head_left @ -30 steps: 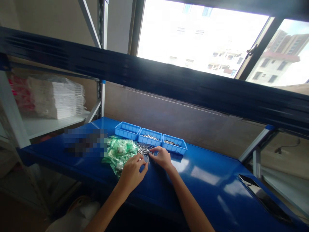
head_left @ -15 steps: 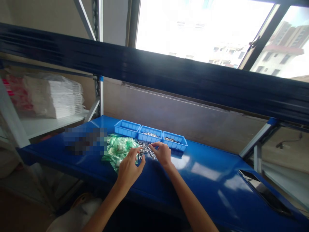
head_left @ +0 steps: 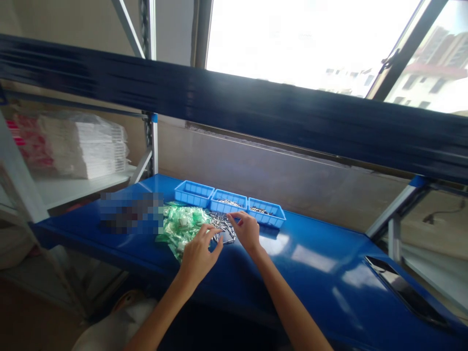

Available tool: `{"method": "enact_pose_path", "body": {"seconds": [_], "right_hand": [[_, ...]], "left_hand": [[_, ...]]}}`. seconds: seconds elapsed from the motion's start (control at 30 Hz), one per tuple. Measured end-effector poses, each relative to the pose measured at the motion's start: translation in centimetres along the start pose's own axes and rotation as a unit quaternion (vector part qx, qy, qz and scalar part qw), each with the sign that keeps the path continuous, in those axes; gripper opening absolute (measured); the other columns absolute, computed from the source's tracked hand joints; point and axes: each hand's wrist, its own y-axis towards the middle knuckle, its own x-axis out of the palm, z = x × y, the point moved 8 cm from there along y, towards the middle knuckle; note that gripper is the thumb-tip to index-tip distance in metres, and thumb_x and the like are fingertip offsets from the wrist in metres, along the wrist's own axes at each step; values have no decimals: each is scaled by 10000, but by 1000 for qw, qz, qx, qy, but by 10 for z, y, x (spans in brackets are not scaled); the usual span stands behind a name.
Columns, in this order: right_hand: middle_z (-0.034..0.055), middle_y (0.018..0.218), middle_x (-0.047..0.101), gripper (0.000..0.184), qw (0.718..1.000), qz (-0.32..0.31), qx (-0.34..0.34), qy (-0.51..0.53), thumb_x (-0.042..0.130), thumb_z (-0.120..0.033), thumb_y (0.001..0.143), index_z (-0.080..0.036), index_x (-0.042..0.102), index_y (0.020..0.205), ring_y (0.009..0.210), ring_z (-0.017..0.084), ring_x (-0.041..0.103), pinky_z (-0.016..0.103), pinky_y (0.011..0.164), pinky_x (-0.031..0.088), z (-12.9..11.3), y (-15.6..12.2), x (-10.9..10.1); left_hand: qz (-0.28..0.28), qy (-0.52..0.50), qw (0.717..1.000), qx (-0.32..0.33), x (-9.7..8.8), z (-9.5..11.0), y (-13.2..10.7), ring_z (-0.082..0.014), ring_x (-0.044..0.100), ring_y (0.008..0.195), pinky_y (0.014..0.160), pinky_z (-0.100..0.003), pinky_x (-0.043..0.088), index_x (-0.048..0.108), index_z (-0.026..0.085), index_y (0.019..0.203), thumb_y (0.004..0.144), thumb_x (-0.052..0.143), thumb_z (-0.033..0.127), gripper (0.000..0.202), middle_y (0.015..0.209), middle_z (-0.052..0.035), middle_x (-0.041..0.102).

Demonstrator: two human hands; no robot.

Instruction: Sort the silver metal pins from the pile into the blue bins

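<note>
A heap of small metal screws [head_left: 221,225] lies on the blue shelf top [head_left: 314,263], just in front of three blue trays. My left hand [head_left: 199,253] rests at the heap's near left edge with its fingers curled and its fingertips among the screws. My right hand [head_left: 247,230] is at the heap's right edge, thumb and forefinger pinched at the screws. What either hand holds is too small to make out. A pile of green plastic bags [head_left: 183,225] lies just left of my left hand.
Three blue trays stand in a row behind the heap: left [head_left: 193,193], middle [head_left: 228,201] and right [head_left: 266,212]; the middle and right hold screws. A dark beam [head_left: 256,117] crosses overhead. White stacked packs [head_left: 84,148] sit on a side shelf at left. A black flat object [head_left: 402,290] lies far right.
The view has tilted up slightly. Both hands have shifted a little within the screw heap, the left hand's fingers spreading and reaching further into it.
</note>
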Motion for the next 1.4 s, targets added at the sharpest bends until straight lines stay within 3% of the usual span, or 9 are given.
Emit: {"method": "enact_pose_path", "body": {"seconds": [0.1, 0.23, 0.5, 0.67, 0.8, 0.9, 1.0, 1.17, 1.4], "right_hand": [[-33, 721, 664, 253, 999, -20, -15, -23, 465, -411, 822, -275, 676, 790, 516, 98, 537, 208, 511, 317, -3, -1, 4], [-32, 756, 676, 280, 999, -14, 5, -30, 429, -426, 838, -268, 659, 820, 536, 105, 550, 208, 513, 318, 0, -1, 4], [-11, 750, 676, 330, 999, -1, 20, -26, 389, -452, 845, -250, 650, 848, 531, 115, 545, 222, 516, 334, 4, 0, 0], [-1, 729, 665, 358, 994, -27, 51, 97, 382, -481, 838, -234, 640, 855, 464, 99, 533, 217, 474, 354, 6, 0, 8], [13, 649, 622, 388, 947, -80, 83, 301, 437, -511, 798, -176, 623, 857, 366, 79, 471, 210, 386, 337, 3, 1, 21], [-3, 584, 578, 365, 911, -120, 89, 384, 515, -505, 754, -156, 621, 759, 345, 58, 420, 198, 358, 294, -4, 1, 26], [-15, 563, 553, 349, 888, -155, 103, 420, 563, -493, 724, -151, 614, 675, 352, 40, 382, 191, 359, 254, -10, -3, 29], [-19, 571, 531, 355, 866, -191, 115, 448, 567, -506, 718, -157, 632, 708, 406, 47, 370, 192, 376, 222, -15, -8, 31], [-51, 480, 425, 368, 846, -196, 133, 477, 573, -524, 710, -170, 648, 778, 415, 52, 300, 198, 395, 201, -8, -9, 35]], "left_hand": [[-41, -2, 997, 65, 7, 11, -2, -75, 546, 556, 499, -202, 444, 588, 218, 940, 833, 420, 302, 216, 980, -21, 564], [-89, -11, 982, 166, 13, 30, -9, -109, 579, 700, 614, -228, 471, 613, 208, 864, 798, 463, 239, 167, 936, -14, 578], [-89, -29, 979, 180, 15, 34, -9, -146, 568, 838, 700, -256, 489, 625, 193, 757, 795, 451, 201, 179, 887, -34, 594], [-19, 1, 990, 138, 8, 23, -5, -154, 577, 803, 662, -263, 491, 605, 188, 759, 815, 436, 245, 187, 882, -52, 588], [44, 5, 997, 61, -5, 11, -2, -112, 558, 665, 535, -201, 442, 526, 175, 649, 825, 441, 323, 245, 777, -20, 554], [98, -7, 995, 28, -18, 7, -3, -92, 527, 602, 483, -177, 395, 470, 176, 626, 812, 467, 356, 259, 722, 1, 526], [133, -17, 991, 6, -25, 2, -4, -92, 507, 584, 465, -179, 376, 496, 186, 781, 792, 503, 375, 189, 750, 6, 541], [164, -73, 982, -54, -27, -10, -5, -94, 523, 590, 491, -195, 410, 462, 192, 1027, 776, 532, 391, 327, 840, -13, 573], [161, -96, 981, -42, -27, -10, -3, -80, 493, 566, 482, -187, 389, 530, 197, 937, 804, 504, 365, 216, 828, -13, 568]]}}
